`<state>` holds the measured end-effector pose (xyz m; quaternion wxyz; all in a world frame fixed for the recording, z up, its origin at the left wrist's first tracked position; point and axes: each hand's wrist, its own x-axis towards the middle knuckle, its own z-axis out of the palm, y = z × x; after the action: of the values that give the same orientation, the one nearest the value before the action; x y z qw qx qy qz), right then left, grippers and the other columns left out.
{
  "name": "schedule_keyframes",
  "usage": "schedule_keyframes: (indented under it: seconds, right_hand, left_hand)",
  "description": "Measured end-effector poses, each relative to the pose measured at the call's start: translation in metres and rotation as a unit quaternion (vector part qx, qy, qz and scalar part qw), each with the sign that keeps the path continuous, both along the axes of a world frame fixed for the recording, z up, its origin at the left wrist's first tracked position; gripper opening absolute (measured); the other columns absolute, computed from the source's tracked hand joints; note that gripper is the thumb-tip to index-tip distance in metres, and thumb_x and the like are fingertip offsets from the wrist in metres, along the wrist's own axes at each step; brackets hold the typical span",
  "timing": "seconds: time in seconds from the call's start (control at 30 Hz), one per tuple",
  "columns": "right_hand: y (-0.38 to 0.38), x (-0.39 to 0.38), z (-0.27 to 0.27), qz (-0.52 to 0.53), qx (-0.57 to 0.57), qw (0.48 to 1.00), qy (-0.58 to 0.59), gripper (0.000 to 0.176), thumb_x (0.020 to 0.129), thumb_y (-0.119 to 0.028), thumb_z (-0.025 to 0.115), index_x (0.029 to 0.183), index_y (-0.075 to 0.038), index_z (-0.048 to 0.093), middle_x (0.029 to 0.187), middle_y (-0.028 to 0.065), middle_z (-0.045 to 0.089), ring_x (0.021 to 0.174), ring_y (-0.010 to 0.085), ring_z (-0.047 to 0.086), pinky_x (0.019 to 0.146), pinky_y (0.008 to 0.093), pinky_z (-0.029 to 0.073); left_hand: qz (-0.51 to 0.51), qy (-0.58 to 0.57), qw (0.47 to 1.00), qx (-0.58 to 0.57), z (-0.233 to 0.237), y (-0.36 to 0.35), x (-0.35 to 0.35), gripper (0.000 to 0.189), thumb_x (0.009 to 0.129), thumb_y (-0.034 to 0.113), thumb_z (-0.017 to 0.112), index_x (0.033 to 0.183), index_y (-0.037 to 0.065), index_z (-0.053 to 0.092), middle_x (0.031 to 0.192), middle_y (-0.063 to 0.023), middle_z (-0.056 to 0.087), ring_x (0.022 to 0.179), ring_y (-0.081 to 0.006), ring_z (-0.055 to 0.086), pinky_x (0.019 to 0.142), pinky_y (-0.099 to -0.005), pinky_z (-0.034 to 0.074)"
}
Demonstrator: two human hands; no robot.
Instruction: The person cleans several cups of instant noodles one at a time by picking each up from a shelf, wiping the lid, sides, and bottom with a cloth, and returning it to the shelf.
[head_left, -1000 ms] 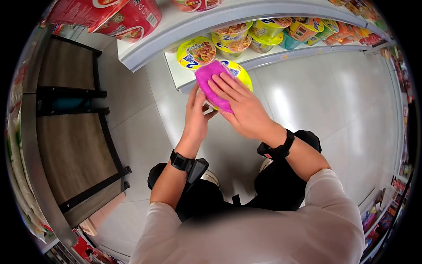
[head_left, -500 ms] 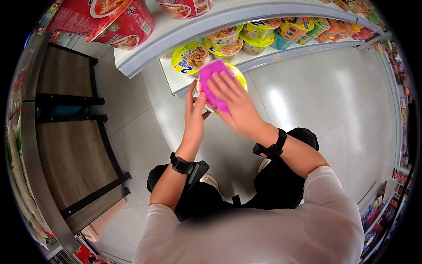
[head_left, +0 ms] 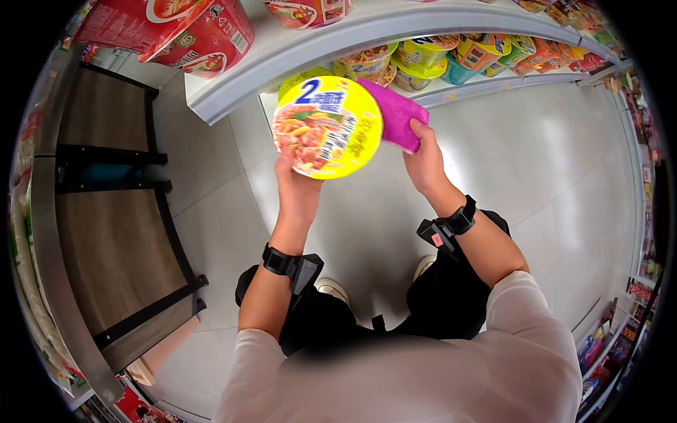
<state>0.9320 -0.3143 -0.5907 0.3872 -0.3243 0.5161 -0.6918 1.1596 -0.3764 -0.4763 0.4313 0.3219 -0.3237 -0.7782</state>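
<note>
My left hand [head_left: 296, 187] grips a yellow instant-noodle bowl [head_left: 326, 127] from below, its printed lid tilted up toward the camera. My right hand [head_left: 423, 158] holds a magenta cloth [head_left: 393, 113] against the bowl's right side. Both wrists wear black bands. Behind the bowl, a low white shelf [head_left: 493, 83] carries more yellow and green noodle bowls [head_left: 416, 60].
An upper white shelf [head_left: 296, 49] holds red noodle tubs [head_left: 204, 35]. A dark-framed wooden rack [head_left: 113, 233] stands to the left. Glossy grey floor tiles [head_left: 550, 176] stretch to the right, and goods line the far right edge [head_left: 635, 296]. My legs are bent below me.
The cloth has come off the lid and moved to the bowl's right side. My left hand has lifted the bowl and tipped its lid toward the camera.
</note>
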Motion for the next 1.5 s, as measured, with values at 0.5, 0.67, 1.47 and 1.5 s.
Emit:
schedule_keyframes:
  seconds: [0.5, 0.67, 1.47, 1.5]
  right_hand:
    - [-0.009, 0.015, 0.100, 0.105, 0.125, 0.916, -0.367, 0.047, 0.100, -0.038, 0.044, 0.133, -0.005, 0.053, 0.130, 0.0088, 0.063, 0.117, 0.0209, 0.060, 0.105, 0.0370, 0.042]
    - [-0.010, 0.021, 0.099, 0.140, 0.141, 0.921, -0.335, 0.047, 0.101, -0.038, 0.044, 0.134, -0.006, 0.053, 0.133, 0.0085, 0.060, 0.120, 0.0220, 0.057, 0.105, 0.0369, 0.042]
    - [0.010, 0.052, 0.150, 0.159, -0.095, 0.778, 0.601, 0.057, 0.091, -0.022, 0.053, 0.146, -0.009, 0.046, 0.153, 0.0165, 0.040, 0.140, 0.0387, 0.038, 0.116, 0.0472, 0.030]
    - [0.011, 0.049, 0.149, 0.160, -0.096, 0.778, 0.600, 0.057, 0.091, -0.022, 0.053, 0.146, -0.009, 0.046, 0.153, 0.0165, 0.040, 0.140, 0.0387, 0.038, 0.116, 0.0472, 0.030]
  left_hand:
    - [-0.151, -0.369, 0.833, -0.383, -0.007, 0.005, 0.002, 0.124, 0.069, 0.041, 0.087, 0.156, 0.004, 0.007, 0.157, -0.0199, 0.024, 0.148, -0.0311, 0.021, 0.118, -0.0460, 0.027]
    - [-0.109, -0.299, 0.879, -0.356, 0.005, 0.003, 0.002, 0.119, 0.065, 0.027, 0.091, 0.154, 0.004, 0.015, 0.145, -0.0176, 0.042, 0.133, -0.0304, 0.047, 0.110, -0.0416, 0.040]
    - [0.016, -0.033, 0.999, 0.005, -0.022, 0.017, -0.017, 0.051, 0.104, 0.033, 0.049, 0.145, 0.006, 0.034, 0.138, -0.0082, 0.051, 0.125, -0.0178, 0.053, 0.106, -0.0356, 0.043]
    - [-0.002, 0.004, 1.000, 0.027, -0.018, 0.016, -0.017, 0.050, 0.104, 0.036, 0.048, 0.144, 0.007, 0.037, 0.136, -0.0082, 0.053, 0.125, -0.0179, 0.053, 0.106, -0.0355, 0.043]
